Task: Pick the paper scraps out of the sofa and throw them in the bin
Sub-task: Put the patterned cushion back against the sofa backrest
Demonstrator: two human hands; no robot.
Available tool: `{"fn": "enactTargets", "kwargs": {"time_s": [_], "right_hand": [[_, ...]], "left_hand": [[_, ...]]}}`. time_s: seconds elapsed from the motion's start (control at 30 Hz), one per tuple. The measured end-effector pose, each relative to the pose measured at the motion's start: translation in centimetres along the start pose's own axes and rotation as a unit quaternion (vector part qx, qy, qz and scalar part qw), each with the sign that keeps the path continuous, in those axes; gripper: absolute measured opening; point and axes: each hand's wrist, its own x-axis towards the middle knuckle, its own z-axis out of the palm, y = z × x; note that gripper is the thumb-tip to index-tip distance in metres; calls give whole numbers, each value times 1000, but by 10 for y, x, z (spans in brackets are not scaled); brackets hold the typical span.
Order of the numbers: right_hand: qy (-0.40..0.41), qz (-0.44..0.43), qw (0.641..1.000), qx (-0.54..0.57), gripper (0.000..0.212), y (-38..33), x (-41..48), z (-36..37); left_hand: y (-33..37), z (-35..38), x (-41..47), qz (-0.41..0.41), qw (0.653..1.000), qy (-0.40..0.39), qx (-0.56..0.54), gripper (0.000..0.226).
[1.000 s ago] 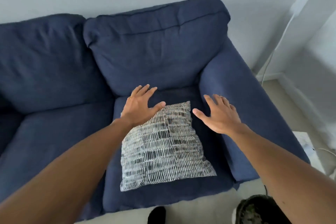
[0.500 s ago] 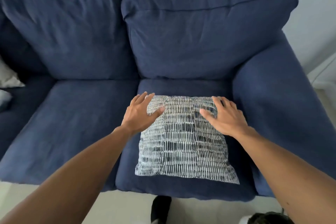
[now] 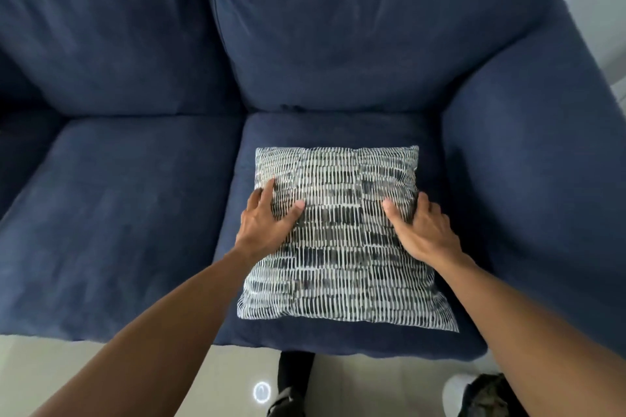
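Observation:
A dark blue sofa point(image 3: 128, 200) fills the view. A black-and-white patterned cushion point(image 3: 338, 240) lies flat on its right seat. My left hand point(image 3: 267, 223) grips the cushion's left edge, thumb on top and fingers curled around the side. My right hand point(image 3: 423, 230) grips the right edge the same way. No paper scraps and no bin show in this view; whatever lies under the cushion is hidden.
The sofa's right armrest point(image 3: 535, 179) rises close beside the cushion. Two back cushions point(image 3: 338, 27) stand behind the seats. Pale floor point(image 3: 101, 366) runs along the sofa's front, with my feet point(image 3: 291, 382) at the bottom edge.
I have leaned closer over the sofa. Both hands went from hovering open above the cushion to resting on it, then slid outward and closed on its left and right edges.

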Motion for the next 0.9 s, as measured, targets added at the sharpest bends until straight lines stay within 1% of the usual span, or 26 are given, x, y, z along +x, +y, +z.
{"fn": "enactTargets", "kwargs": {"time_s": [0.1,0.17,0.3,0.37,0.47,0.63,0.77,0.9], "right_hand": [[-7,32,999,39,126,2,6,12],[-12,50,997,61,128,2,8,19],[-8,64,993,98,128,0,13,31],[3,66,992,107,130,0,15,34],[6,69,991,115,129,0,17,34],[43,61,989,129,123,-3,15,32],[57,50,985,158,117,-11,14,23],[81,45,984,154,115,-20,11,8]], "left_hand": [[-4,10,4,-34,999,-2,-21,105],[-6,14,5,-49,998,-1,-34,104],[-11,18,10,-95,993,7,-67,103],[-13,18,13,-104,992,9,-76,105],[-15,18,13,-96,993,9,-71,106],[-12,14,14,-71,993,31,-93,105],[-5,6,18,-58,995,52,-67,105],[8,-7,22,-38,995,68,-54,105]]}}
